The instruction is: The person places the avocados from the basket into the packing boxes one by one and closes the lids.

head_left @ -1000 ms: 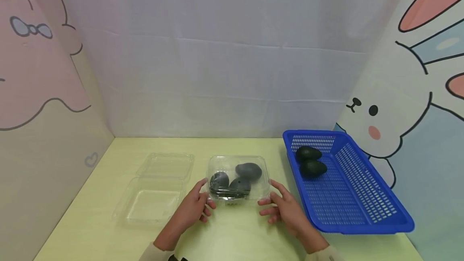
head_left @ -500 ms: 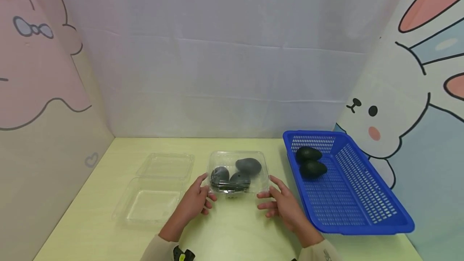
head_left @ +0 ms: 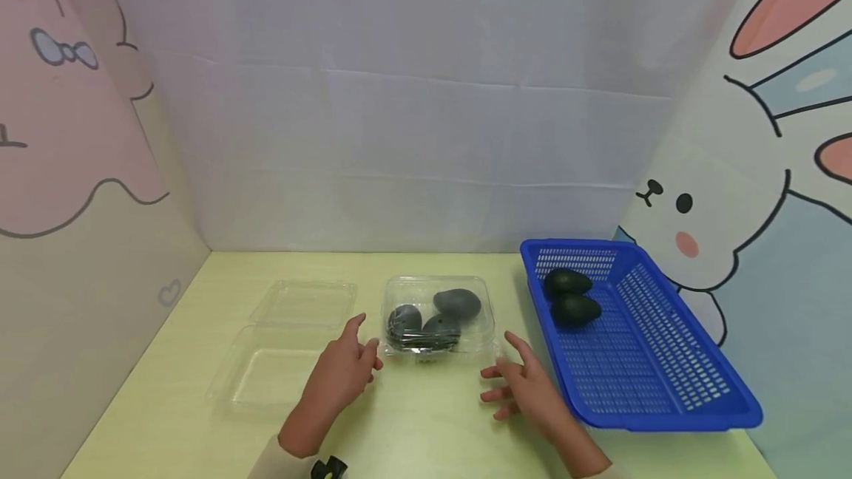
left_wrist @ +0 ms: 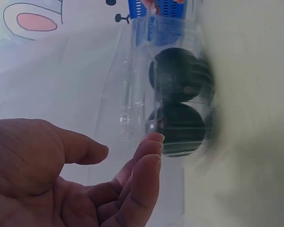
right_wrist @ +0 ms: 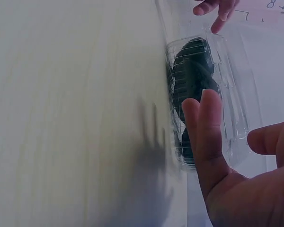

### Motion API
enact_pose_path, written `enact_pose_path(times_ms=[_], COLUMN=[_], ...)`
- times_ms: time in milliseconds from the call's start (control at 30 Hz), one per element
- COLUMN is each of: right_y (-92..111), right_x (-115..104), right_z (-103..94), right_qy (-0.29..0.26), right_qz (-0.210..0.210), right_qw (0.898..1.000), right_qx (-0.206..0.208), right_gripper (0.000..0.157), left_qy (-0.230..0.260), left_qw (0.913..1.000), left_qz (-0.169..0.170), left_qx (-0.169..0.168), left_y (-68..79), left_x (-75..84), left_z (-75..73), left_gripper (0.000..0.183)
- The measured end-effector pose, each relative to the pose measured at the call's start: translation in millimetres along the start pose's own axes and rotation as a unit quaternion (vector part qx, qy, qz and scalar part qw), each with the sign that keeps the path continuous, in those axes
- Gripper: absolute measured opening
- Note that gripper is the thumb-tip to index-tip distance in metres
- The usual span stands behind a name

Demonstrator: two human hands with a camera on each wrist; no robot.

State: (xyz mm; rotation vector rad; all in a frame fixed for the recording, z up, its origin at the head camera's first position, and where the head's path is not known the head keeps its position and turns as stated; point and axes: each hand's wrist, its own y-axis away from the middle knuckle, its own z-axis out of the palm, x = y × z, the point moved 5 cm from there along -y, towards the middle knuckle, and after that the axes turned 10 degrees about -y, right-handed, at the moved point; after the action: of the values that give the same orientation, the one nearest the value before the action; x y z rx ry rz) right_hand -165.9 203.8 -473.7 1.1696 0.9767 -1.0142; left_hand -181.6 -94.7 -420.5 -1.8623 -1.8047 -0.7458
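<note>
In the head view, a clear plastic clamshell box with its lid down stands mid-table, holding three dark avocados. Off its left side is my left hand, index finger stretched forward and nothing in its grasp. My right hand hovers by the near right corner with fingers spread and empty. Seen from the left wrist, the fingertips overlap the near end of the box. From the right wrist, thumb and fingers stand apart, overlapping the box.
A second clear clamshell lies opened flat on the left of the table. At right stands a blue plastic basket, with two avocados in its far left part. Patterned and white cloth panels wall the table in.
Both hands held the filled box's sides and pushed it slightly away from the body. Now they have come off it, the left moving left and the right drawing back to the right.
</note>
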Motion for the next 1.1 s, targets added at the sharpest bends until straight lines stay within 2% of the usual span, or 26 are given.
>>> enact_pose_path(times_ms=[100, 233, 367, 467, 600, 733, 800, 900, 1000, 1100], right_y=[7.4, 19.1, 30.4, 37.4, 45.4, 49.6, 49.4, 48.6, 46.8, 43.1], right_x=[-1.3, -8.3, -18.7, -29.1, -47.1, -68.2, -78.8, -95.2, -110.7, -122.7], right_z=[-0.7, 0.2, 2.0, 2.9, 0.2, -9.7, -17.1, -29.8, -43.6, -56.9], right_qy=[0.017, 0.031, 0.034, 0.030, 0.031, 0.047, 0.067, 0.106, 0.142, 0.181], right_qz=[-0.002, -0.004, 0.001, 0.011, 0.017, -0.017, -0.046, -0.088, -0.124, -0.153], right_qw=[1.000, 0.999, 0.997, 0.994, 0.987, 0.981, 0.980, 0.978, 0.974, 0.967], right_qx=[-0.003, -0.022, -0.066, -0.108, -0.157, -0.186, -0.184, -0.158, -0.124, -0.089], right_gripper=[0.065, 0.067, 0.068, 0.069, 0.067, 0.057, 0.051, 0.043, 0.037, 0.032], left_qy=[-0.036, -0.049, -0.070, -0.094, -0.122, -0.134, -0.140, -0.156, -0.181, -0.202], left_qw=[0.9991, 0.9983, 0.9964, 0.9931, 0.9882, 0.9857, 0.9846, 0.9824, 0.9799, 0.9765], left_qz=[0.018, 0.023, 0.019, 0.016, 0.008, -0.002, -0.006, -0.017, -0.041, -0.073], left_qx=[0.017, 0.023, 0.044, 0.068, 0.093, 0.102, 0.104, 0.101, 0.072, 0.007], left_y=[7.5, 15.1, 20.0, 23.1, 27.1, 29.6, 29.3, 27.5, 24.7, 22.0], left_x=[7.3, 14.0, 12.3, 4.5, -12.4, -31.1, -40.9, -58.9, -84.2, -113.3], left_z=[-15.2, -35.6, -60.8, -82.4, -106.4, -123.3, -130.4, -140.7, -150.0, -156.4], left_gripper=[0.050, 0.042, 0.038, 0.038, 0.040, 0.044, 0.045, 0.050, 0.061, 0.074])
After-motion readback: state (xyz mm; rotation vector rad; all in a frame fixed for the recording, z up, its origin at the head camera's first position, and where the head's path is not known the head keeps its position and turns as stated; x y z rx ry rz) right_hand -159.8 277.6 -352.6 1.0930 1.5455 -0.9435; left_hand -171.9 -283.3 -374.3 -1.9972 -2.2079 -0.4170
